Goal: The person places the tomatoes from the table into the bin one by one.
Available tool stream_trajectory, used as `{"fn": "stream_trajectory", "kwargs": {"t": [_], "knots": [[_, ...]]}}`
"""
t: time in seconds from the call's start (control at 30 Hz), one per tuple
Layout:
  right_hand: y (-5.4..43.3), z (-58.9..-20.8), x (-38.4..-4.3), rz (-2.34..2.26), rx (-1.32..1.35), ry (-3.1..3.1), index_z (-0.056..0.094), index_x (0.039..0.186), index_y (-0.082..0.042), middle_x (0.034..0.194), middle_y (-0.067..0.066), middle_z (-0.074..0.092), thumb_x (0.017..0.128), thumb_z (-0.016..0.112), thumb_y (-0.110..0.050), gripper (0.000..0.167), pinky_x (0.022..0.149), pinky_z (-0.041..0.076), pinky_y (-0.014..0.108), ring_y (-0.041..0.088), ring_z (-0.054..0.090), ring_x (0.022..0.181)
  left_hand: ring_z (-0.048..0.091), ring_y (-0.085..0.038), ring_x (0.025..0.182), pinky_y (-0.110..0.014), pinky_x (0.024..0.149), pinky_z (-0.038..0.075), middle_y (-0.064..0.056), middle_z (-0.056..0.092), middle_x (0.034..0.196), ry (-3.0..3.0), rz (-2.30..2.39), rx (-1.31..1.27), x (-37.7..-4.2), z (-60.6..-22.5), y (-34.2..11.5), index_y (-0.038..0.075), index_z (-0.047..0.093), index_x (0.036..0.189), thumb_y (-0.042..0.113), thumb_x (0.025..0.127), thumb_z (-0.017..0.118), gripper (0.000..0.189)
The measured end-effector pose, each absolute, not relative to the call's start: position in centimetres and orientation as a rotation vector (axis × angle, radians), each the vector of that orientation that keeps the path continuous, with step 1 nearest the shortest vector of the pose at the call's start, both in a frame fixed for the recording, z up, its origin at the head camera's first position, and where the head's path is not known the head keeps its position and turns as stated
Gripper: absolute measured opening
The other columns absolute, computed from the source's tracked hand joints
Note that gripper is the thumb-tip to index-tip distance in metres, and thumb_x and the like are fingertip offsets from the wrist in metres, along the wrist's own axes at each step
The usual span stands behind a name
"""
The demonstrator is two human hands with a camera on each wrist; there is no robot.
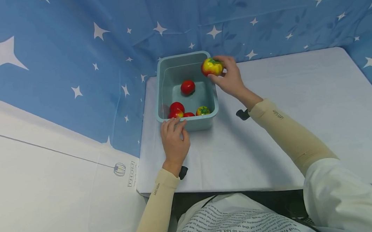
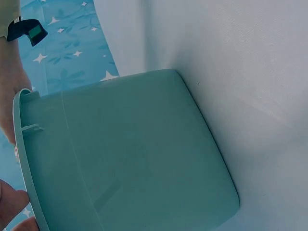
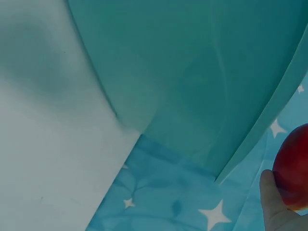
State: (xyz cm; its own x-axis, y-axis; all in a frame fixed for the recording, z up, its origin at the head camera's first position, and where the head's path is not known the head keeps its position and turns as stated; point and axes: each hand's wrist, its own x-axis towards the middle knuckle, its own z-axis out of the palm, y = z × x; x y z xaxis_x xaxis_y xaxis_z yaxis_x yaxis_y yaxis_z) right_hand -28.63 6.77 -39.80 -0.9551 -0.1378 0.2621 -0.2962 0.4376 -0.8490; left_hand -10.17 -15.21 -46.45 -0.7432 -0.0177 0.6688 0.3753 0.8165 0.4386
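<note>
A yellow-and-red toy fruit with a green leafy top [image 1: 212, 67] is held between the thumb and fingers of my right hand [image 1: 231, 78], above the right rim of a blue-green plastic bin [image 1: 215, 104]. In the right wrist view, the red side of that fruit [image 3: 292, 166] shows beside a fingertip. My left hand [image 1: 175, 141] has its fingertips right at the bin's front rim. The left wrist view shows the bin's outer wall [image 2: 130, 149] and part of the left thumb [image 2: 12, 202] at the rim. Inside the bin, a red fruit [image 1: 188, 87] lies towards the back.
Along the bin's front wall lie more red fruits [image 1: 177, 107] and a yellow-green one [image 1: 203, 110], partly hidden by the rim. The bin stands on a white-covered table [image 1: 300, 124]. A blue star-patterned cloth [image 1: 181, 25] hangs close behind it and at its left.
</note>
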Motion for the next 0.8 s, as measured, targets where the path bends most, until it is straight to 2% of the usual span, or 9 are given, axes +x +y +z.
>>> {"fn": "stream_trajectory", "kwargs": {"t": [0.27,0.5,0.67,0.8], "knots": [[5.6,-40.1,-27.8,1.534,0.518,-2.502,0.042,0.144,-0.011,0.14,0.009,0.043,0.086,0.074,-0.017,0.067,0.097,0.05,0.038,0.023,0.051,0.121,0.054,-0.03,0.117,-0.051,0.11,0.031,-0.013,0.066,0.115,-2.306,-0.754,-0.26,-10.2,-46.5,-15.1,0.005,0.074,0.105,0.004,0.087,0.06,0.023],[4.8,-40.5,-26.7,1.592,0.606,-2.488,0.045,0.143,-0.01,0.141,0.01,0.043,0.085,0.075,-0.018,0.066,0.096,0.05,0.042,0.027,0.051,0.118,0.054,-0.03,0.117,-0.05,0.111,0.03,-0.013,0.066,0.115,-2.306,-0.754,-0.262,-10.2,-46.5,-15.1,0.005,0.074,0.104,0.005,0.088,0.057,0.023],[4.4,-41.2,-26.1,1.541,0.71,-2.484,0.05,0.139,-0.009,0.138,0.011,0.044,0.083,0.076,-0.016,0.062,0.096,0.051,0.04,0.024,0.05,0.116,0.054,-0.03,0.117,-0.05,0.111,0.03,-0.013,0.066,0.116,-2.303,-0.748,-0.265,-10.2,-46.6,-15.2,0.005,0.074,0.105,0.006,0.088,0.058,0.023],[4.3,-41.7,-25.8,1.456,0.775,-2.511,0.051,0.137,-0.01,0.138,0.01,0.046,0.083,0.077,-0.018,0.06,0.1,0.047,0.038,0.023,0.048,0.12,0.054,-0.03,0.117,-0.05,0.111,0.031,-0.013,0.066,0.116,-2.305,-0.744,-0.263,-10.3,-46.6,-15.3,0.005,0.074,0.105,0.006,0.088,0.058,0.023]]}}
